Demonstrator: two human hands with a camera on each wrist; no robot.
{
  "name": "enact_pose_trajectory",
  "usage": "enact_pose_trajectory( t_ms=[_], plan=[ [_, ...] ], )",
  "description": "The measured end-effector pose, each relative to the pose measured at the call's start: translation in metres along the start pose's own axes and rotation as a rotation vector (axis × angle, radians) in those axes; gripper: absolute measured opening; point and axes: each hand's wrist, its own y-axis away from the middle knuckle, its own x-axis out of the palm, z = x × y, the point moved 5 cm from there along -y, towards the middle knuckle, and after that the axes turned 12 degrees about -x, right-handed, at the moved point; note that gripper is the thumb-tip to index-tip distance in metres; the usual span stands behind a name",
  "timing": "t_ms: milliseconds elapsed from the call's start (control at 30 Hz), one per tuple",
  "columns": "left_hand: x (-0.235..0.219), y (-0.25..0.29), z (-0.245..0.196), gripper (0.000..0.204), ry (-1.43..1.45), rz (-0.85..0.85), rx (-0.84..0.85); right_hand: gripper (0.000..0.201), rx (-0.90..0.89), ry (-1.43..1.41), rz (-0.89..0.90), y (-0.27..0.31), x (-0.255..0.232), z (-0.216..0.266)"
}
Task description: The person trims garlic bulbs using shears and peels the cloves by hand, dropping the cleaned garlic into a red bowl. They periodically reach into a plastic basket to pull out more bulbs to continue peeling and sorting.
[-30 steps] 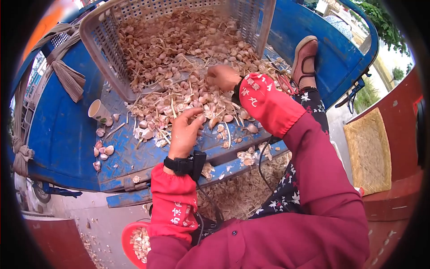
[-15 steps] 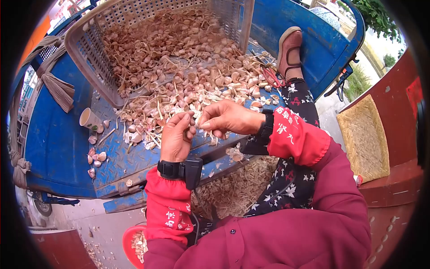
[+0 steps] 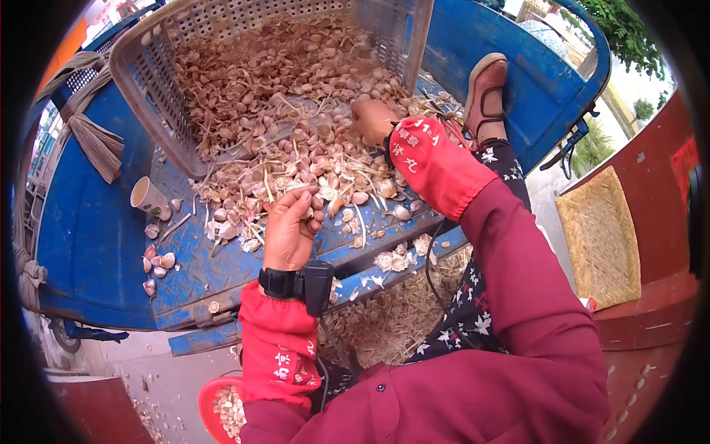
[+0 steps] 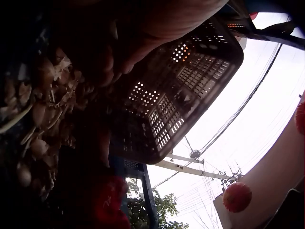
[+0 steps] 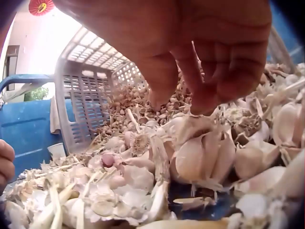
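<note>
Over the near edge of the garlic pile, the left hand is held with fingers curled and the thumb against them, a small pale piece of garlic showing between them. In the left wrist view that hand is dark and its grip is hard to make out. The right hand reaches over the pile's right side. The right wrist view has this hand above the garlic, fingers pointing down and apart, the tips at the top of a garlic head.
A grey plastic basket lies tipped behind the pile on the blue truck bed. A paper cup and several loose cloves are at the left. Below stands a red bowl of cloves. At right are a shoe and woven mat.
From half a second ago, when both hands met above the pile, the right hand has moved away up and right to the garlic. The left hand has stayed nearly in place.
</note>
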Motion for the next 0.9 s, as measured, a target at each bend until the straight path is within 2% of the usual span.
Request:
enact_pose_trajectory(
  t_ms=[67,100,200,233,333,400,467,500,533,600,667,733,767,800,867,900],
  plan=[
    [0.0,0.001,-0.001,0.015,0.0,0.005,-0.001,0.019,0.062,-0.312,-0.164,0.0,-0.001,-0.005],
    [0.001,0.001,-0.001,0.015,-0.022,0.007,0.003,0.013,0.082,-0.553,-0.139,0.005,0.0,-0.008],
    [0.003,-0.001,0.002,0.016,-0.041,0.02,0.005,0.014,0.116,-0.478,-0.136,0.022,-0.009,-0.014],
    [0.005,-0.002,0.003,0.015,-0.054,0.032,-0.001,0.017,0.127,-0.303,-0.212,0.028,-0.016,-0.015],
    [0.009,-0.002,0.01,0.015,-0.031,0.027,-0.02,0.018,0.196,-0.279,-0.276,0.027,-0.011,-0.022],
    [0.012,0.0,0.01,0.015,-0.036,0.028,-0.02,0.019,0.126,-0.242,-0.252,0.014,-0.003,-0.017],
    [0.009,0.0,0.007,0.014,-0.056,0.02,-0.003,0.021,-0.378,0.013,-0.069,0.002,0.005,0.018],
    [0.008,0.001,0.004,0.014,-0.064,0.017,0.01,0.019,-0.23,0.035,-0.093,0.0,0.005,0.022],
    [0.005,0.001,0.002,0.014,-0.061,0.014,0.008,0.019,-0.231,0.033,-0.089,-0.002,-0.001,0.025],
    [0.001,0.0,-0.003,0.015,-0.095,0.016,0.035,0.015,-0.152,0.003,0.225,-0.006,0.006,0.014],
    [0.001,0.001,-0.005,0.015,-0.068,0.008,0.029,0.013,-0.147,-0.012,0.164,-0.002,0.014,-0.002],
    [0.001,0.001,-0.005,0.015,-0.077,0.026,0.046,0.014,-0.194,-0.217,0.052,-0.002,0.027,-0.02],
    [0.001,0.001,-0.004,0.015,-0.077,0.026,0.04,0.018,-0.1,-0.278,0.086,0.003,0.017,-0.016],
    [0.002,0.001,-0.004,0.015,-0.077,0.027,0.036,0.018,-0.095,-0.277,0.089,0.004,0.012,-0.017],
    [0.003,0.0,-0.002,0.015,-0.078,0.027,0.028,0.024,-0.185,-0.222,0.21,0.005,0.009,-0.011],
    [0.002,-0.001,-0.002,0.015,-0.09,0.019,0.025,0.027,-0.199,-0.107,0.265,0.005,0.01,-0.005]
  ],
)
